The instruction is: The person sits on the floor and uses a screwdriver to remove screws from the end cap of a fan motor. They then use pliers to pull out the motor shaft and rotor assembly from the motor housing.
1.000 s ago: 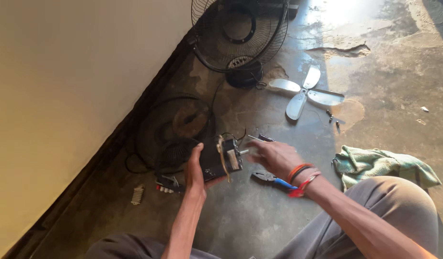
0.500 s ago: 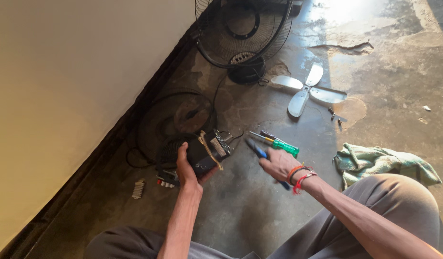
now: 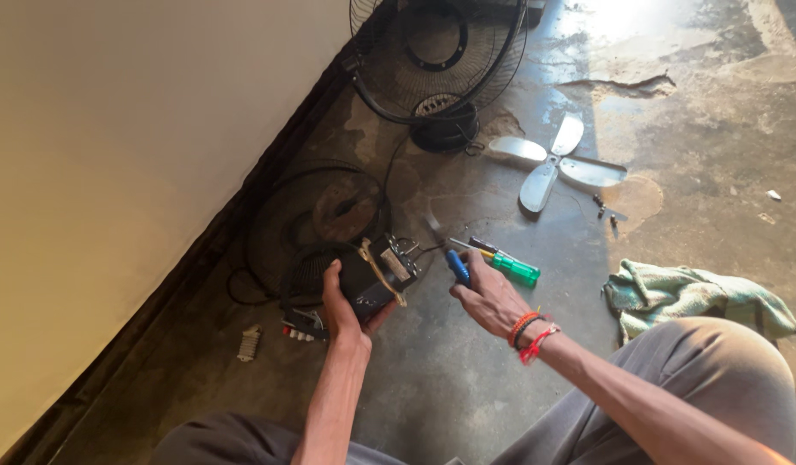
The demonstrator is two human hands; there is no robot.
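The tip of the blue-handled tool [image 3: 457, 266] in the right hand [image 3: 488, 297] is a motion blur, so its kind cannot be told. The left hand [image 3: 342, 312] covers the near side of the dark motor block [image 3: 374, 277], and the picture's top edge cuts off the upright fan guard [image 3: 437, 60]. The bits near the fan blade [image 3: 550, 164] are too small to identify.

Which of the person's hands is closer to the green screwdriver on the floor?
The right. The right hand holds a blue-handled tool just beside the green screwdriver; the left hand is farther off, gripping the black motor.
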